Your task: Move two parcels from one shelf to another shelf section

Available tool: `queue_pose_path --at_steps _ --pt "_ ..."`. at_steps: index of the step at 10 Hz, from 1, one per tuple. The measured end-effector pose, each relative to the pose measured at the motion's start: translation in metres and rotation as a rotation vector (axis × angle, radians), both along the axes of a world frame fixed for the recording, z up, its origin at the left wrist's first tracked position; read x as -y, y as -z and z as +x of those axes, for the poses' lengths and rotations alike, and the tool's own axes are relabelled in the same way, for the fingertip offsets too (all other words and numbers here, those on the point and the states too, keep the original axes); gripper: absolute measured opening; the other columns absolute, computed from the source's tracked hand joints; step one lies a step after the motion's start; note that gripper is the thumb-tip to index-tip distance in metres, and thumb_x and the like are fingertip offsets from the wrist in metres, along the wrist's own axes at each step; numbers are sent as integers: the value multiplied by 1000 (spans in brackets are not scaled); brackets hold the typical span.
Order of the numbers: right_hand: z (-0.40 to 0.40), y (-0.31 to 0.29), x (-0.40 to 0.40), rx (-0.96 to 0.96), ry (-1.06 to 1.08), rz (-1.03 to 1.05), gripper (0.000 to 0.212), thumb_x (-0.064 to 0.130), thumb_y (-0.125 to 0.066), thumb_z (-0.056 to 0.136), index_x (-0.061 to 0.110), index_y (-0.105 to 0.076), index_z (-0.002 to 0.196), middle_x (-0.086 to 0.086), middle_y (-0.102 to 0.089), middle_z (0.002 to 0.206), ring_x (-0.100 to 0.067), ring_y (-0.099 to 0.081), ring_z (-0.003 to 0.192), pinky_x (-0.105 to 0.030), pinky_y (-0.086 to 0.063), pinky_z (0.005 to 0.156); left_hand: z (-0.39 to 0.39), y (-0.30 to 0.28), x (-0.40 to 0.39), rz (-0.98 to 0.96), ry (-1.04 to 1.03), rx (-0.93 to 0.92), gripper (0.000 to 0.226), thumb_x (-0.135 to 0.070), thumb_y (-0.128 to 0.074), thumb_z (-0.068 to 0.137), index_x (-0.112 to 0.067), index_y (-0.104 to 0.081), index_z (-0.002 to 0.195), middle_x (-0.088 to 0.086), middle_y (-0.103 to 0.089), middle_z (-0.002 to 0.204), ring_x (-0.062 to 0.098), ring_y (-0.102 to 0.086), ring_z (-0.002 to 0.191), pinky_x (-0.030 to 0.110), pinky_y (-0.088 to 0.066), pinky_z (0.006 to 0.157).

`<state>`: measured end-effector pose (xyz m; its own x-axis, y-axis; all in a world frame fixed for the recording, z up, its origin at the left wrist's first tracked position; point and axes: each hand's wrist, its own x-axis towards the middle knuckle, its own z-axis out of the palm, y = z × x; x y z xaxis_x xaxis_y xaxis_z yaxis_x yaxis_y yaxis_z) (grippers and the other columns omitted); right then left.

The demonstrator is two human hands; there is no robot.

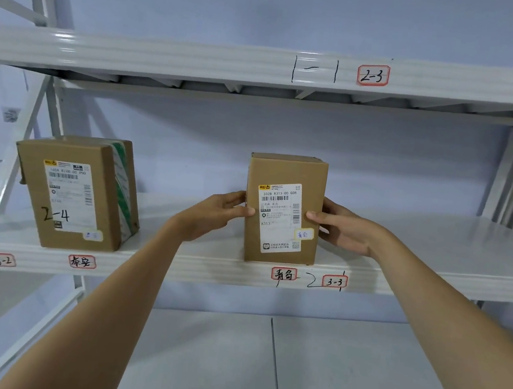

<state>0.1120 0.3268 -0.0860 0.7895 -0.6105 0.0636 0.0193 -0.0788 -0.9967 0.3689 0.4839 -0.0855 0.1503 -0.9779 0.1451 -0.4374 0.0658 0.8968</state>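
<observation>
Both hands on the right box (283,210), standing upright at the front lip of the middle shelf (434,246). Left hand (214,213) and right hand (342,228) press its two sides, fingers (313,216) curled onto the front face, holding it. Bare shelf runs wide to its right; a clear gap lies to its left before the second box (76,193), which sits turned at an angle near the lip. Headroom above both is generous. The held box's label (279,217) reads "332B A313-00 G08". The second is marked "2-4". Edge tags read "3-3" (334,281) and "3-2" (1,260); the upper beam's tag reads "2-3" (373,75).
</observation>
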Motion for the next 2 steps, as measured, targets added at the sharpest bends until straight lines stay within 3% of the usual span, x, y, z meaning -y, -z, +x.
queue_pose_path --at_steps 1,2 --pt "-7 -3 -3 85 73 46 116 45 -97 62 30 -37 160 5 -60 150 -20 -51 141 -42 -33 124 4 1 -7 -11 -6 -21 79 -49 -65 93 -24 -33 161 -11 -39 163 14 -35 150 41 -33 115" --pt "-12 1 -3 219 338 -1 82 56 -75 86 23 -46 155 4 -55 153 -22 -50 143 -44 -38 121 2 1 -18 -71 -168 106 64 -53 -42 104 -18 -40 157 -5 -39 163 17 -33 151 40 -26 121"
